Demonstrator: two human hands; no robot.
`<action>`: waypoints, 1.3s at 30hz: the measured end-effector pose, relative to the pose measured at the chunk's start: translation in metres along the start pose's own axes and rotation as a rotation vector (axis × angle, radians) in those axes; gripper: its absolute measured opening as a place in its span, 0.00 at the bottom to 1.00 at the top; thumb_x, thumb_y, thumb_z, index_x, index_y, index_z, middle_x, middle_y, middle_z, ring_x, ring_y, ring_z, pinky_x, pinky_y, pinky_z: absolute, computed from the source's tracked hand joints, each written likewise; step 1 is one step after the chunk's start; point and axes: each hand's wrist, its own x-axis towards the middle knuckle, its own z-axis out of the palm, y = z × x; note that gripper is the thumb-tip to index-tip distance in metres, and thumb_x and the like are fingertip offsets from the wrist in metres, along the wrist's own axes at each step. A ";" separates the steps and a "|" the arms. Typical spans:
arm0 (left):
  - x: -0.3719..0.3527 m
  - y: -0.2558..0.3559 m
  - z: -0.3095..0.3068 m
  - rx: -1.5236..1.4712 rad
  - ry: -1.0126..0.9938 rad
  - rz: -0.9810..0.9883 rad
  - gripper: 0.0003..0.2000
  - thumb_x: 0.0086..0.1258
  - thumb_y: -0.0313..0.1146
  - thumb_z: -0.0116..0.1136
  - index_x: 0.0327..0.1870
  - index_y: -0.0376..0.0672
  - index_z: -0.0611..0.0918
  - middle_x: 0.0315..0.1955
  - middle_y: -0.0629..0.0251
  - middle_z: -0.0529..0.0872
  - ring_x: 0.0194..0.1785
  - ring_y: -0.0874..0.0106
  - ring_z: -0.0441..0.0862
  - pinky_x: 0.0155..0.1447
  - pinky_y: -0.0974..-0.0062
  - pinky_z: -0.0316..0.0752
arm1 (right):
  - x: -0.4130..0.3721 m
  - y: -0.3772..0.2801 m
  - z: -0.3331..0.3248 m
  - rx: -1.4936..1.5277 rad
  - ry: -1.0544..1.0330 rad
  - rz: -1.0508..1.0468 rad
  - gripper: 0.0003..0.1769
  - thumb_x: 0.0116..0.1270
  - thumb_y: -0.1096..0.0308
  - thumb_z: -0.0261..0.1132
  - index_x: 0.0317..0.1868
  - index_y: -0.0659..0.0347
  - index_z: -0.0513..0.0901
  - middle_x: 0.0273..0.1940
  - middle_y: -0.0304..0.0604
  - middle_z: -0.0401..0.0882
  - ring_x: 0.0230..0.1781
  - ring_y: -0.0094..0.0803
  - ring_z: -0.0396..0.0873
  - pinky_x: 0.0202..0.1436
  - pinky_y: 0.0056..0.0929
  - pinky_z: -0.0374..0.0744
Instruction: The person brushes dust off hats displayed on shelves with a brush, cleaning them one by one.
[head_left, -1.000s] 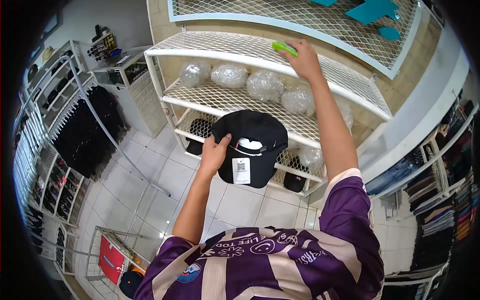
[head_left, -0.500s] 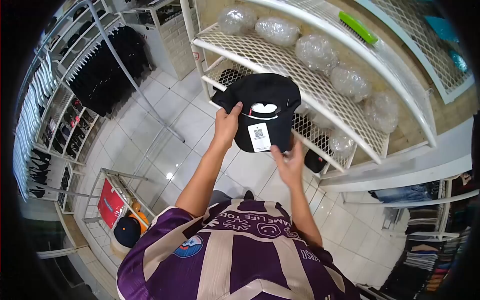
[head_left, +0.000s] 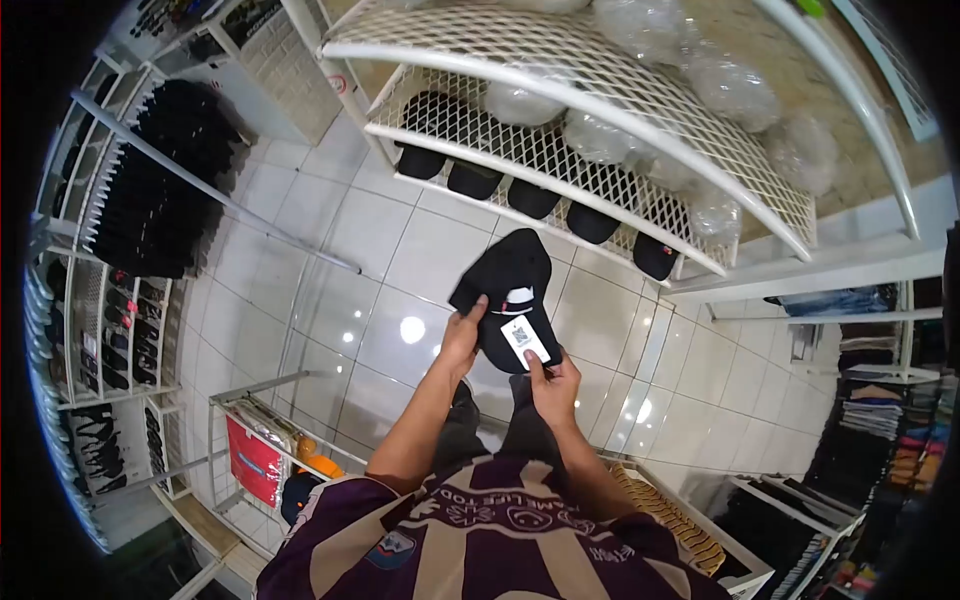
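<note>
A black baseball cap (head_left: 515,265) is held in front of me, its back opening and strap facing my view. A white paper tag (head_left: 524,341) with a square printed code hangs over its lower part. My left hand (head_left: 463,335) grips the cap's left edge, thumb on top. My right hand (head_left: 552,385) pinches the lower right edge, with its thumb on the tag's lower end. The fingers under the cap are hidden.
White mesh shelves (head_left: 590,85) stand ahead, bearing clear plastic-wrapped domes (head_left: 735,85); several black caps (head_left: 533,199) sit on the lowest level. Black garments hang on a rack (head_left: 150,180) at left. A wire bin with a red package (head_left: 255,460) is lower left. Folded clothes (head_left: 870,415) lie at right.
The cap has come down, closer to my body, and away from the shelves. My right hand has closed on its lower edge and the tag. My view has tilted, showing more lower-shelf caps.
</note>
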 end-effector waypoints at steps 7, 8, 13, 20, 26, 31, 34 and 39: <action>0.079 -0.069 -0.045 0.270 -0.123 -0.084 0.32 0.79 0.59 0.54 0.68 0.38 0.75 0.57 0.53 0.84 0.56 0.62 0.84 0.59 0.64 0.80 | 0.074 0.041 -0.029 -0.842 0.102 -0.553 0.36 0.53 0.87 0.65 0.64 0.51 0.86 0.40 0.47 0.83 0.34 0.38 0.81 0.38 0.29 0.81; 0.097 -0.076 -0.046 0.311 -0.163 -0.083 0.31 0.79 0.59 0.54 0.67 0.38 0.77 0.57 0.54 0.85 0.56 0.63 0.84 0.59 0.64 0.80 | 0.094 0.048 -0.032 -0.849 0.092 -0.557 0.36 0.53 0.87 0.65 0.64 0.51 0.86 0.40 0.47 0.83 0.34 0.38 0.81 0.38 0.29 0.81; 0.190 -0.077 -0.012 0.315 -0.178 0.030 0.24 0.81 0.51 0.53 0.61 0.38 0.82 0.50 0.61 0.88 0.49 0.69 0.86 0.54 0.69 0.80 | 0.189 0.079 -0.031 -1.130 0.061 -0.858 0.39 0.50 0.88 0.67 0.63 0.47 0.87 0.42 0.43 0.81 0.42 0.36 0.82 0.37 0.30 0.82; 0.299 -0.037 0.067 0.156 -0.190 0.194 0.24 0.80 0.49 0.57 0.61 0.34 0.79 0.49 0.60 0.86 0.46 0.70 0.86 0.49 0.70 0.81 | 0.293 0.083 -0.015 -1.236 0.158 -1.122 0.36 0.50 0.86 0.69 0.60 0.47 0.89 0.41 0.42 0.82 0.40 0.36 0.82 0.37 0.31 0.81; 0.352 -0.025 0.102 0.049 -0.127 0.131 0.20 0.75 0.46 0.66 0.47 0.34 0.79 0.42 0.60 0.86 0.42 0.69 0.87 0.45 0.69 0.83 | 0.344 0.080 -0.001 -1.217 0.225 -1.206 0.34 0.50 0.84 0.70 0.59 0.45 0.90 0.37 0.41 0.79 0.41 0.35 0.82 0.43 0.32 0.82; 0.360 -0.045 0.108 -0.113 -0.172 0.162 0.13 0.75 0.37 0.67 0.43 0.37 0.78 0.37 0.61 0.86 0.38 0.69 0.88 0.44 0.69 0.85 | 0.360 0.080 0.007 -1.393 0.300 -1.065 0.35 0.54 0.78 0.71 0.62 0.36 0.87 0.45 0.41 0.85 0.43 0.38 0.84 0.49 0.39 0.83; 0.349 -0.055 0.109 -0.186 -0.174 0.137 0.11 0.77 0.36 0.64 0.42 0.38 0.78 0.35 0.61 0.86 0.40 0.69 0.89 0.45 0.70 0.85 | 0.383 0.080 0.009 -1.375 0.268 -1.204 0.33 0.58 0.73 0.73 0.64 0.35 0.86 0.49 0.46 0.85 0.47 0.48 0.84 0.54 0.42 0.83; 0.344 -0.048 0.104 -0.070 -0.228 0.086 0.11 0.79 0.39 0.61 0.41 0.40 0.77 0.38 0.60 0.87 0.42 0.67 0.90 0.47 0.71 0.85 | 0.405 0.086 0.021 -1.500 0.222 -1.065 0.29 0.62 0.69 0.70 0.63 0.34 0.86 0.51 0.45 0.85 0.54 0.48 0.82 0.60 0.43 0.81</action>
